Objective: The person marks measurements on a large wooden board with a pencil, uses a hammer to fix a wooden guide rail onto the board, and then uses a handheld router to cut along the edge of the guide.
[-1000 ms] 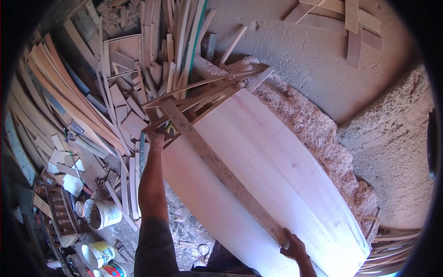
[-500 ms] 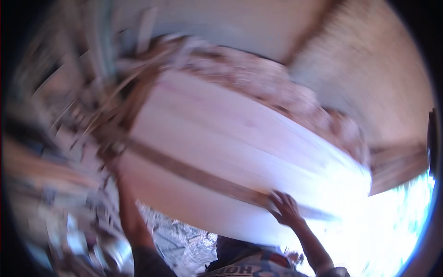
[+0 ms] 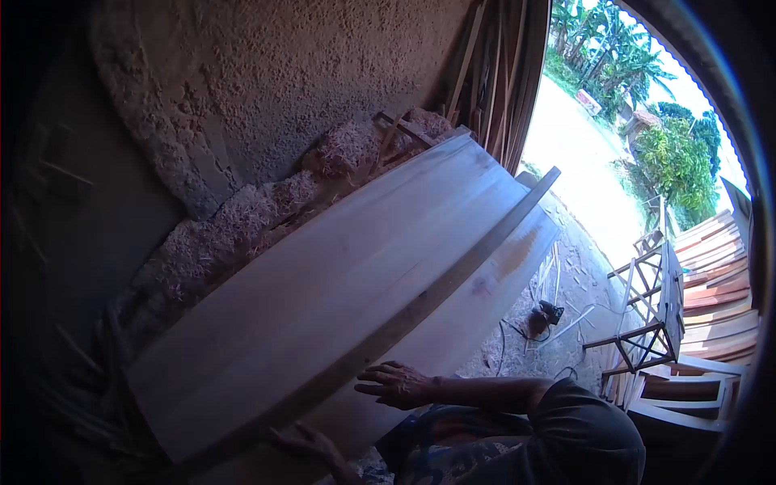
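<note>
A wide, pale wooden panel [image 3: 323,283] stretches from the lower left toward the bright opening at the upper right. Along it lies a long, narrow wooden batten [image 3: 453,279], its far end sticking up past the panel's edge. My right hand [image 3: 398,385] is just beside the batten, over the panel, with its fingers stretched out and nothing in them. Lower and further left, my left hand [image 3: 311,447] is in shadow near the batten's near part, fingers extended. Whether either hand touches the batten is hard to tell.
Heaps of wood shavings [image 3: 234,218] line the rough wall [image 3: 299,73] behind the panel. Upright boards [image 3: 497,81] lean at the far corner. On the floor to the right are a dark power tool [image 3: 545,318], a metal-framed stand [image 3: 655,315] and stacked planks [image 3: 719,299].
My view has swung to the right, bringing the doorway and yard into sight. My left hand has left the batten's left end, and my right hand no longer lies on the batten.
</note>
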The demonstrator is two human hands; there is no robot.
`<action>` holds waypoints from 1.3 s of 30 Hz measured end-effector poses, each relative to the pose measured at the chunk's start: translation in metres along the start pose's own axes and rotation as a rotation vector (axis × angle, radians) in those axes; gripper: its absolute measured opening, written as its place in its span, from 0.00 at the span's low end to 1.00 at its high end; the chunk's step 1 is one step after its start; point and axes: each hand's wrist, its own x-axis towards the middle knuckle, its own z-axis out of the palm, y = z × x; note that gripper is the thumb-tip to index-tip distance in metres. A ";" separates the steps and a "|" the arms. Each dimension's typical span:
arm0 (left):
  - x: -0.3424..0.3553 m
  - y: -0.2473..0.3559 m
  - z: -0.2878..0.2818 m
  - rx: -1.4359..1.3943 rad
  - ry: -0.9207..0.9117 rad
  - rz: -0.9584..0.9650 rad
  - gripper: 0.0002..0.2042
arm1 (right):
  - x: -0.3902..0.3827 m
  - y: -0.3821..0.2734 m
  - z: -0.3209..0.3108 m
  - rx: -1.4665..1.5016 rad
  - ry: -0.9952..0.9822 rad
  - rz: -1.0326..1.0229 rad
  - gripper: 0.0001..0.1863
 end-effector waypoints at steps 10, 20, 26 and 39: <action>-0.095 0.119 0.080 0.080 -0.053 -0.157 0.34 | -0.332 0.126 -0.059 0.558 -0.036 0.677 0.28; -0.112 0.191 0.108 0.215 0.028 0.006 0.35 | -0.452 0.176 -0.079 0.387 0.062 0.914 0.19; -0.118 0.176 0.113 0.284 0.089 0.056 0.35 | -0.373 0.226 -0.189 0.322 0.310 0.738 0.12; -0.110 0.196 0.110 0.170 0.003 -0.351 0.35 | -0.336 0.436 -0.342 -0.335 0.123 0.634 0.28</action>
